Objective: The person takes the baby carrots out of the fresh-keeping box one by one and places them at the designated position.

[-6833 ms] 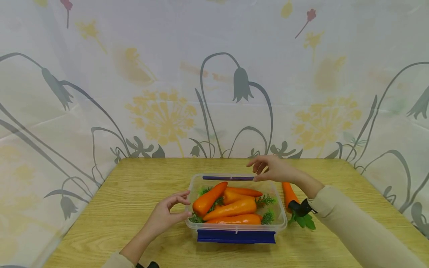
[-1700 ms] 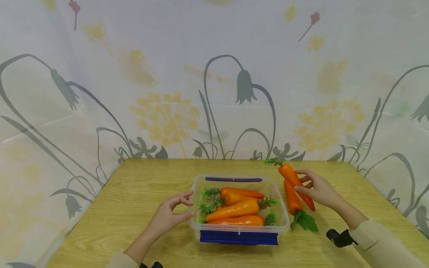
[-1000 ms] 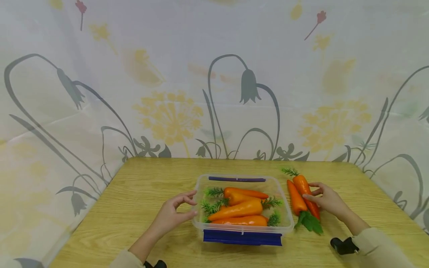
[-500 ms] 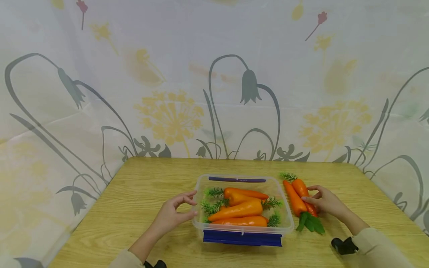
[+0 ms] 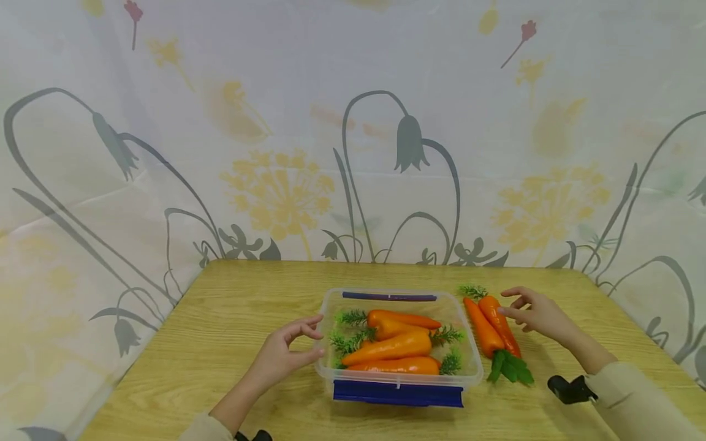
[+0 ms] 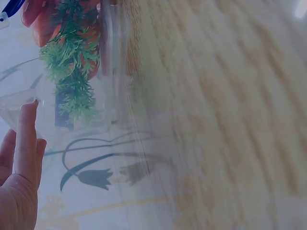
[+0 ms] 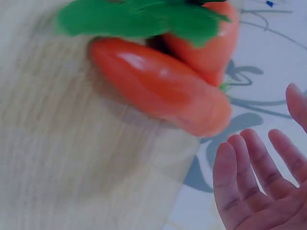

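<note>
Since half a second ago, the right hand (image 5: 538,316) has risen off the outer carrot (image 5: 501,324), which lies on the counter (image 5: 248,306) at the clear box's (image 5: 469,376) three o'clock. It sits head to tail alongside the inner carrot (image 5: 483,329), probably so the two nest neatly. Other carrots (image 5: 391,348) lie inside the box. The right hand's fingers hang apart, gripping nothing, at the pair's two o'clock. At the box's nine o'clock, the left hand (image 5: 284,353) has thumb and fingers spread, against or just beside the wall, perhaps steadying it.

2 carrots (image 5: 486,332) abreast, tops opp.; clear box (image 5: 375,375) to L w/ more.
</note>
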`<state>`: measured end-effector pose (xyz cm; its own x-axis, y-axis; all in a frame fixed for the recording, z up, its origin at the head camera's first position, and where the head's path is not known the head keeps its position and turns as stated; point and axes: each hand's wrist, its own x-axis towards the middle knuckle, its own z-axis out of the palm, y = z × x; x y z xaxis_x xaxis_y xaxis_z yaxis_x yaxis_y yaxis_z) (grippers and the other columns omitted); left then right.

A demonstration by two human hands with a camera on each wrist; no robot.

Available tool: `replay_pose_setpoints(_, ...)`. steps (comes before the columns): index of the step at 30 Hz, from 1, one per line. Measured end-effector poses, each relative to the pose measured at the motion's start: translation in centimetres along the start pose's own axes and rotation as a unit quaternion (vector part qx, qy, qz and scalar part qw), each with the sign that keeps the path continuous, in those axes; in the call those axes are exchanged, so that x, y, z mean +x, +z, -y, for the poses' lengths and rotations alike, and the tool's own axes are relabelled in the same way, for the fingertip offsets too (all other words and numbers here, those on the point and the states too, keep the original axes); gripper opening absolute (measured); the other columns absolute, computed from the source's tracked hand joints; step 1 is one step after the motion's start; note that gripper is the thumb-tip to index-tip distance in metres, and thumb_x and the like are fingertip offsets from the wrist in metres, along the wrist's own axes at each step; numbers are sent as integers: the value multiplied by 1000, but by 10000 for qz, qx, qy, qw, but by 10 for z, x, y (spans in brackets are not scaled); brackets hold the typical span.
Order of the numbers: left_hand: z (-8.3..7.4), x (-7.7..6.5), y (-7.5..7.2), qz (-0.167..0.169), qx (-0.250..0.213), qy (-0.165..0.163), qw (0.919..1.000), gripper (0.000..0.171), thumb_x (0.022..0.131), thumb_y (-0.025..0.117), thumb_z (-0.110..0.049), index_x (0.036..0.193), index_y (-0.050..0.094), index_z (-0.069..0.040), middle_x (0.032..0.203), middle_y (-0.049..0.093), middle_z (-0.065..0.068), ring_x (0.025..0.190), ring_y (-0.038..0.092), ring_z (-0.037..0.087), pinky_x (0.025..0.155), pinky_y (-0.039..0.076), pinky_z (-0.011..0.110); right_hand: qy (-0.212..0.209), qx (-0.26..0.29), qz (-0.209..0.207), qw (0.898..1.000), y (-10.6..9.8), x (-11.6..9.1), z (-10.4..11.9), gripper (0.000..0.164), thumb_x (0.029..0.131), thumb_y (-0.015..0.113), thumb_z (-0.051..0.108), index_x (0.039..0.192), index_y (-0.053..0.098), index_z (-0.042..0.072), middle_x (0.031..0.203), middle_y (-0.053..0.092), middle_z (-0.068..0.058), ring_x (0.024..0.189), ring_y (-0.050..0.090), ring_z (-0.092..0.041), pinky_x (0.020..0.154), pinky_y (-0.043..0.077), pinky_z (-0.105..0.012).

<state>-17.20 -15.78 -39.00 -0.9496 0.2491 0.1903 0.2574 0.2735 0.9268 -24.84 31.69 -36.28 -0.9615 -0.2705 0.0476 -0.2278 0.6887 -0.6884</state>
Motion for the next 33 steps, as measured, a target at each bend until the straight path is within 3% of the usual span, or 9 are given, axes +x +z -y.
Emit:
replay_pose_setpoints(11,-2,1,1,6,56,30,10000,20,81,72,-12,96,65,-1,135,50,6,125,42,31,105,22,55,-464,-309,29,9984,-10,10,37,48,91,62,26,126,49,-3,94,58,-11,73,58,-24,61,53,-33)
replay_pose_setpoints(15,-2,1,1,-13,68,8,10000,19,81,73,-12,95,65,-2,135,50,6,125,42,31,105,23,55,-492,-337,82,9982,-9,13,48,46,90,64,26,125,50,-2,93,58,-10,75,60,-29,61,53,-32)
replay_pose_setpoints(25,0,0,1,-98,51,-93,9999,19,80,74,-12,95,66,-4,134,51,4,129,36,31,106,21,53,-1068,-564,272,9923,5,22,81,41,87,68,27,118,58,3,90,58,-4,73,57,-19,58,48,-31)
replay_pose_setpoints(33,-2,-1,1,-119,-34,-129,9998,19,80,74,-11,94,65,-3,134,51,5,130,35,32,106,21,53,-1472,-532,688,9853,18,31,111,40,87,68,26,118,58,4,91,59,-1,77,56,-17,62,48,-30)
